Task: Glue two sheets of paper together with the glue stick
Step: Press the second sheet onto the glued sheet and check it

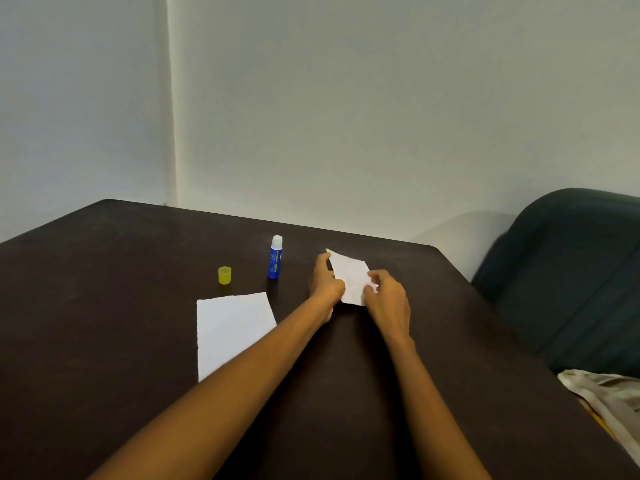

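Observation:
A small white sheet of paper (pixel 349 277) is held between both hands just above the dark table (pixel 104 306). My left hand (pixel 325 282) pinches its left edge and my right hand (pixel 386 296) grips its right lower edge. A larger white sheet (pixel 230 327) lies flat on the table to the left, partly under my left forearm. The blue glue stick (pixel 275 258) stands upright and uncapped behind the sheets, its white tip exposed. Its yellow cap (pixel 224 275) stands on the table further left.
A dark green sofa (pixel 571 271) stands right of the table, with a light patterned cloth (pixel 606 403) beside the table's right edge. A pale wall runs close behind the table's far edge.

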Demonstrator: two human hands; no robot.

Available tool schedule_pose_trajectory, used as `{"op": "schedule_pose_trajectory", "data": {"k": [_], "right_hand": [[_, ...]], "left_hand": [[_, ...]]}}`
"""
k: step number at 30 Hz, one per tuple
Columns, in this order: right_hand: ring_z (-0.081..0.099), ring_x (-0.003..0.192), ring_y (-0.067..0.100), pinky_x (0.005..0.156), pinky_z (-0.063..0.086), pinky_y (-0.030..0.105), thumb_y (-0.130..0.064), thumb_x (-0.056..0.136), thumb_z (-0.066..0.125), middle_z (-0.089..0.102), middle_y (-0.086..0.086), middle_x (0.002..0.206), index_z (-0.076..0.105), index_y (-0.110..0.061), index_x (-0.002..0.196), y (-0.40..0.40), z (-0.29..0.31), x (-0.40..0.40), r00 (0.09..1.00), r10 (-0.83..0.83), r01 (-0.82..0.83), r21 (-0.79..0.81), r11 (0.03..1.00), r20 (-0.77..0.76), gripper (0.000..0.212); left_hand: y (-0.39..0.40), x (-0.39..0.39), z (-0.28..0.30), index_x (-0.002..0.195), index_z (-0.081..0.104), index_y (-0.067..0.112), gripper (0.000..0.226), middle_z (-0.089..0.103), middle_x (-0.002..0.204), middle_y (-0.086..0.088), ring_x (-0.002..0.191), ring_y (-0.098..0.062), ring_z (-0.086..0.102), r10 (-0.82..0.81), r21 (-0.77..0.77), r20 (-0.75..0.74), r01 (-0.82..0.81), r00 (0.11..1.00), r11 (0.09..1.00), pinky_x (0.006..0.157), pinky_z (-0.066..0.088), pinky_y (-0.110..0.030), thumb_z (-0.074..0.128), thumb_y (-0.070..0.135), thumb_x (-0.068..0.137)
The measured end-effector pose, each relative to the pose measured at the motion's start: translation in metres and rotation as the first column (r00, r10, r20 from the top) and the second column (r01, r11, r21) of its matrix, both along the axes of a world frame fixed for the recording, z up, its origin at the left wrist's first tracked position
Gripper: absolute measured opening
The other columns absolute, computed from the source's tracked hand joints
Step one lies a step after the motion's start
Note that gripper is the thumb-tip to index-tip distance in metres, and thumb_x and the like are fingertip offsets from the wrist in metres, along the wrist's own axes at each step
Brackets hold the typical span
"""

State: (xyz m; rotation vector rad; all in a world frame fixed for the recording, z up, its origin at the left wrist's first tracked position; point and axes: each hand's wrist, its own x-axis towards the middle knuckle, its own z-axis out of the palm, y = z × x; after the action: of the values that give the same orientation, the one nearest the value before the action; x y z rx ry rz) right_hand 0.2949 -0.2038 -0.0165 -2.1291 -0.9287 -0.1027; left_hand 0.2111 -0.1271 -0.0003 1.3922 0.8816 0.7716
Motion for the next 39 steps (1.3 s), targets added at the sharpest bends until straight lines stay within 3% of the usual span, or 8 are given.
{"op": "schedule_pose_trajectory", "data": {"k": [6, 11, 14, 18, 24, 27, 32, 39], "right_hand": [[0.053, 0.118, 0.026, 0.099, 0.043, 0.036, -0.021, 0.091, 0.057, 0.054, 0.011, 0.134, 0.049, -0.009, 0.133, -0.015, 0.012, -0.004, 0.842, 0.004, 0.152, 0.243, 0.958, -0.540, 0.044], [0.059, 0.071, 0.014, 0.062, 0.050, 0.024, -0.020, 0.090, 0.060, 0.068, 0.008, 0.086, 0.068, -0.008, 0.104, -0.031, 0.021, -0.031, 0.722, 0.195, 0.005, 0.288, 0.958, -0.664, 0.021], [0.060, 0.067, 0.013, 0.060, 0.050, 0.022, -0.020, 0.088, 0.064, 0.070, 0.006, 0.082, 0.069, -0.008, 0.100, -0.036, 0.026, -0.052, 0.669, 0.289, -0.112, 0.291, 0.950, -0.685, 0.018], [0.057, 0.056, 0.008, 0.055, 0.051, 0.018, -0.018, 0.088, 0.064, 0.066, 0.003, 0.071, 0.070, -0.006, 0.097, -0.029, 0.029, -0.083, 0.636, 0.341, -0.220, 0.262, 0.940, -0.692, 0.016], [0.055, 0.053, 0.005, 0.053, 0.049, 0.018, -0.015, 0.092, 0.056, 0.064, 0.001, 0.073, 0.068, -0.008, 0.091, -0.013, 0.021, -0.114, 0.569, 0.432, -0.285, 0.326, 0.902, -0.699, 0.014], [0.060, 0.060, 0.008, 0.051, 0.051, 0.016, -0.014, 0.092, 0.057, 0.068, 0.004, 0.079, 0.069, -0.007, 0.088, -0.011, 0.020, -0.115, 0.584, 0.421, -0.282, 0.313, 0.907, -0.694, 0.014], [0.065, 0.060, 0.005, 0.055, 0.052, 0.016, -0.015, 0.091, 0.058, 0.071, 0.003, 0.080, 0.070, -0.007, 0.087, -0.013, 0.017, -0.109, 0.569, 0.439, -0.318, 0.306, 0.897, -0.696, 0.015], [0.066, 0.091, 0.015, 0.072, 0.053, 0.020, -0.019, 0.093, 0.056, 0.070, 0.004, 0.099, 0.069, -0.012, 0.091, -0.003, 0.013, -0.111, 0.619, 0.398, -0.370, 0.195, 0.908, -0.677, 0.015]], "left_hand": [[-0.006, -0.056, 0.004, 0.126, 0.057, 0.021, 0.053, 0.060, 0.110, -0.001, 0.071, -0.007, 0.055, -0.170, 0.160, -0.009, 0.169, 0.985, 0.973, 0.061, 0.047, -0.014, 0.055, -0.010, 0.083], [-0.011, -0.114, 0.006, 0.127, 0.056, 0.012, 0.050, 0.066, 0.106, -0.012, 0.062, -0.010, 0.051, -0.200, 0.193, 0.055, 0.186, 0.978, 0.963, 0.063, 0.048, -0.010, 0.056, -0.011, 0.083], [-0.014, -0.150, 0.004, 0.124, 0.058, 0.008, 0.047, 0.062, 0.119, -0.014, 0.062, -0.006, 0.053, -0.177, 0.237, 0.071, 0.156, 0.982, 0.959, 0.063, 0.050, -0.007, 0.056, -0.012, 0.082], [-0.005, -0.189, 0.004, 0.119, 0.061, 0.012, 0.034, 0.052, 0.127, 0.005, 0.091, -0.015, 0.063, -0.155, 0.284, 0.059, 0.132, 0.986, 0.950, 0.065, 0.054, -0.013, 0.060, 0.003, 0.087], [0.039, -0.228, -0.019, 0.120, 0.059, 0.005, 0.031, 0.058, 0.126, -0.013, 0.115, -0.026, 0.055, 0.302, 0.517, -0.335, -0.094, 0.892, 0.851, 0.092, 0.043, -0.031, 0.056, 0.015, 0.091], [0.046, -0.220, -0.013, 0.120, 0.054, 0.003, 0.038, 0.049, 0.130, -0.015, 0.113, -0.029, 0.053, 0.278, 0.498, -0.533, 0.031, 0.799, 0.866, 0.094, 0.046, -0.039, 0.058, 0.027, 0.090], [0.046, -0.202, 0.003, 0.113, 0.052, 0.007, 0.043, 0.046, 0.127, -0.015, 0.103, -0.028, 0.056, 0.264, 0.459, -0.744, 0.183, 0.614, 0.869, 0.074, 0.043, -0.032, 0.065, 0.035, 0.084], [0.055, -0.201, 0.011, 0.113, 0.054, 0.006, 0.043, 0.061, 0.115, -0.012, 0.103, -0.027, 0.059, 0.163, 0.340, -0.762, 0.173, 0.626, 0.924, 0.089, 0.052, -0.037, 0.071, 0.028, 0.080]]}}
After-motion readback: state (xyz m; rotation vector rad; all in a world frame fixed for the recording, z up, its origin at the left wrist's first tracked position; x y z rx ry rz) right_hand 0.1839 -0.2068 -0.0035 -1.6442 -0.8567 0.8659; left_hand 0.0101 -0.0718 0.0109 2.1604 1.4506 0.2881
